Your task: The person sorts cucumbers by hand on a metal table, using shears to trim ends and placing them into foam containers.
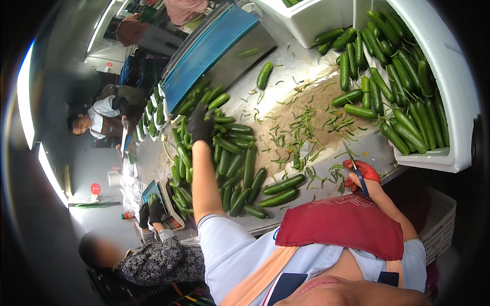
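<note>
My left hand, in a black glove, reaches over a heap of green cucumbers. Its fingers touch the heap's far side, and whether they grasp a cucumber is hidden. Close to my body, my right hand wears a red glove and holds blue-handled scissors, blades pointing away from me. Cut green stems lie scattered between the heap and a white foam box tipped on its side at the right. Cucumbers fill that box and spill from its mouth. Two cucumbers rest near the table's front edge.
A metal machine with a blue top stands across the metal table. One cucumber lies beside it. Another foam box is at the back. Co-workers stand at the left, one handling cucumbers by a scale. A white crate sits below right.
</note>
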The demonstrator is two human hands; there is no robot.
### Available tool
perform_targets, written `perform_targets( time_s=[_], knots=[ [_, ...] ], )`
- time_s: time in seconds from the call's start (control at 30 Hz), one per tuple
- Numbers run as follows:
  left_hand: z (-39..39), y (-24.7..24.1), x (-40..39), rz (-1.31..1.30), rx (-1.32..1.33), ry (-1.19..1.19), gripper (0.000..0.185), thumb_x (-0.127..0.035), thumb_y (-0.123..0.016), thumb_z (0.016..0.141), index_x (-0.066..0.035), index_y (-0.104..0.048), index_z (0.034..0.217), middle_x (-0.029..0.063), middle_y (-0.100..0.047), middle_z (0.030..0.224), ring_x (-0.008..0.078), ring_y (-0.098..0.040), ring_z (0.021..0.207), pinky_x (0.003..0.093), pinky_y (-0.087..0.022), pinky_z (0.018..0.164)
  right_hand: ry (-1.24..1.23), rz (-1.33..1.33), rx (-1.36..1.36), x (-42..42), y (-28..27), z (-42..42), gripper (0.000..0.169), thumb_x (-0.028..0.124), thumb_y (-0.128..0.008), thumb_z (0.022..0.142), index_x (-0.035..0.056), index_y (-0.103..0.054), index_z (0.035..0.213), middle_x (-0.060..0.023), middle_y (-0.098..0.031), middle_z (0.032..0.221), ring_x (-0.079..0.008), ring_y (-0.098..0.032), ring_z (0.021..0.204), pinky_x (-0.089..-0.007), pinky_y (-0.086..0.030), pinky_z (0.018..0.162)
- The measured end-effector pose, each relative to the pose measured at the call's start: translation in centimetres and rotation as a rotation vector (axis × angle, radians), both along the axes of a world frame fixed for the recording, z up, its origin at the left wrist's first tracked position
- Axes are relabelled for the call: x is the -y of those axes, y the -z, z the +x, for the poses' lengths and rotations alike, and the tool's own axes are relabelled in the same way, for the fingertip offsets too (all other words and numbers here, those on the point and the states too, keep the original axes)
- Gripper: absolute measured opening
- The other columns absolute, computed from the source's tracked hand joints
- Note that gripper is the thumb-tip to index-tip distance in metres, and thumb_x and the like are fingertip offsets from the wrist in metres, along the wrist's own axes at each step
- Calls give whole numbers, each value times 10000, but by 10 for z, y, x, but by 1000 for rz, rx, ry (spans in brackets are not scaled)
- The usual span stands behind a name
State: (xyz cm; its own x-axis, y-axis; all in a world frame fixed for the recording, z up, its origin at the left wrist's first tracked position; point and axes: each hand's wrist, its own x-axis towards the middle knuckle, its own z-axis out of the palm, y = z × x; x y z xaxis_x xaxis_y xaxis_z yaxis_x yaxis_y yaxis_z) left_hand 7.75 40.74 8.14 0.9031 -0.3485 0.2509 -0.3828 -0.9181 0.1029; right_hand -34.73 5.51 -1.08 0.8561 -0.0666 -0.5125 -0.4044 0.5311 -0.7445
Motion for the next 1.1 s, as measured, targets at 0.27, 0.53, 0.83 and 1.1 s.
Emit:
perform_targets(
  time_s=[0.27,0.53,0.83,1.1],
  knots=[
    [44,71,193,230,-363,96,690,-415,-532,820,-155,-305,1417,177,-597,1150,328,-576,1067,482,-451,859,20,-17,14,4,-17,8,380,142,-591,888,22,-497,1236,-70,-626,811,-129,-643,703,-213,-479,516],
    [0,68,264,-400,-793,290,710,-276,-655,801,-88,-330,1404,107,-643,787,160,-596,575,290,-462,517,27,0,-43,7,-12,8,356,162,-564,899,54,-504,1232,-69,-625,752,-93,-583,581,-215,-475,506],
    [-71,72,330,-343,-1018,566,620,-128,-548,856,-165,-297,1422,192,-661,913,271,-650,757,367,-508,673,19,65,14,6,-6,6,353,126,-554,905,19,-482,1233,-60,-620,761,-103,-625,658,-214,-497,507],
    [-79,57,345,266,144,1107,653,-286,-522,852,-291,-241,1441,35,-303,1473,278,-253,1367,492,-180,1104,15,25,-28,7,-6,10,359,193,-569,897,74,-505,1230,-68,-631,726,-83,-551,517,-226,-460,495]
  ],
)
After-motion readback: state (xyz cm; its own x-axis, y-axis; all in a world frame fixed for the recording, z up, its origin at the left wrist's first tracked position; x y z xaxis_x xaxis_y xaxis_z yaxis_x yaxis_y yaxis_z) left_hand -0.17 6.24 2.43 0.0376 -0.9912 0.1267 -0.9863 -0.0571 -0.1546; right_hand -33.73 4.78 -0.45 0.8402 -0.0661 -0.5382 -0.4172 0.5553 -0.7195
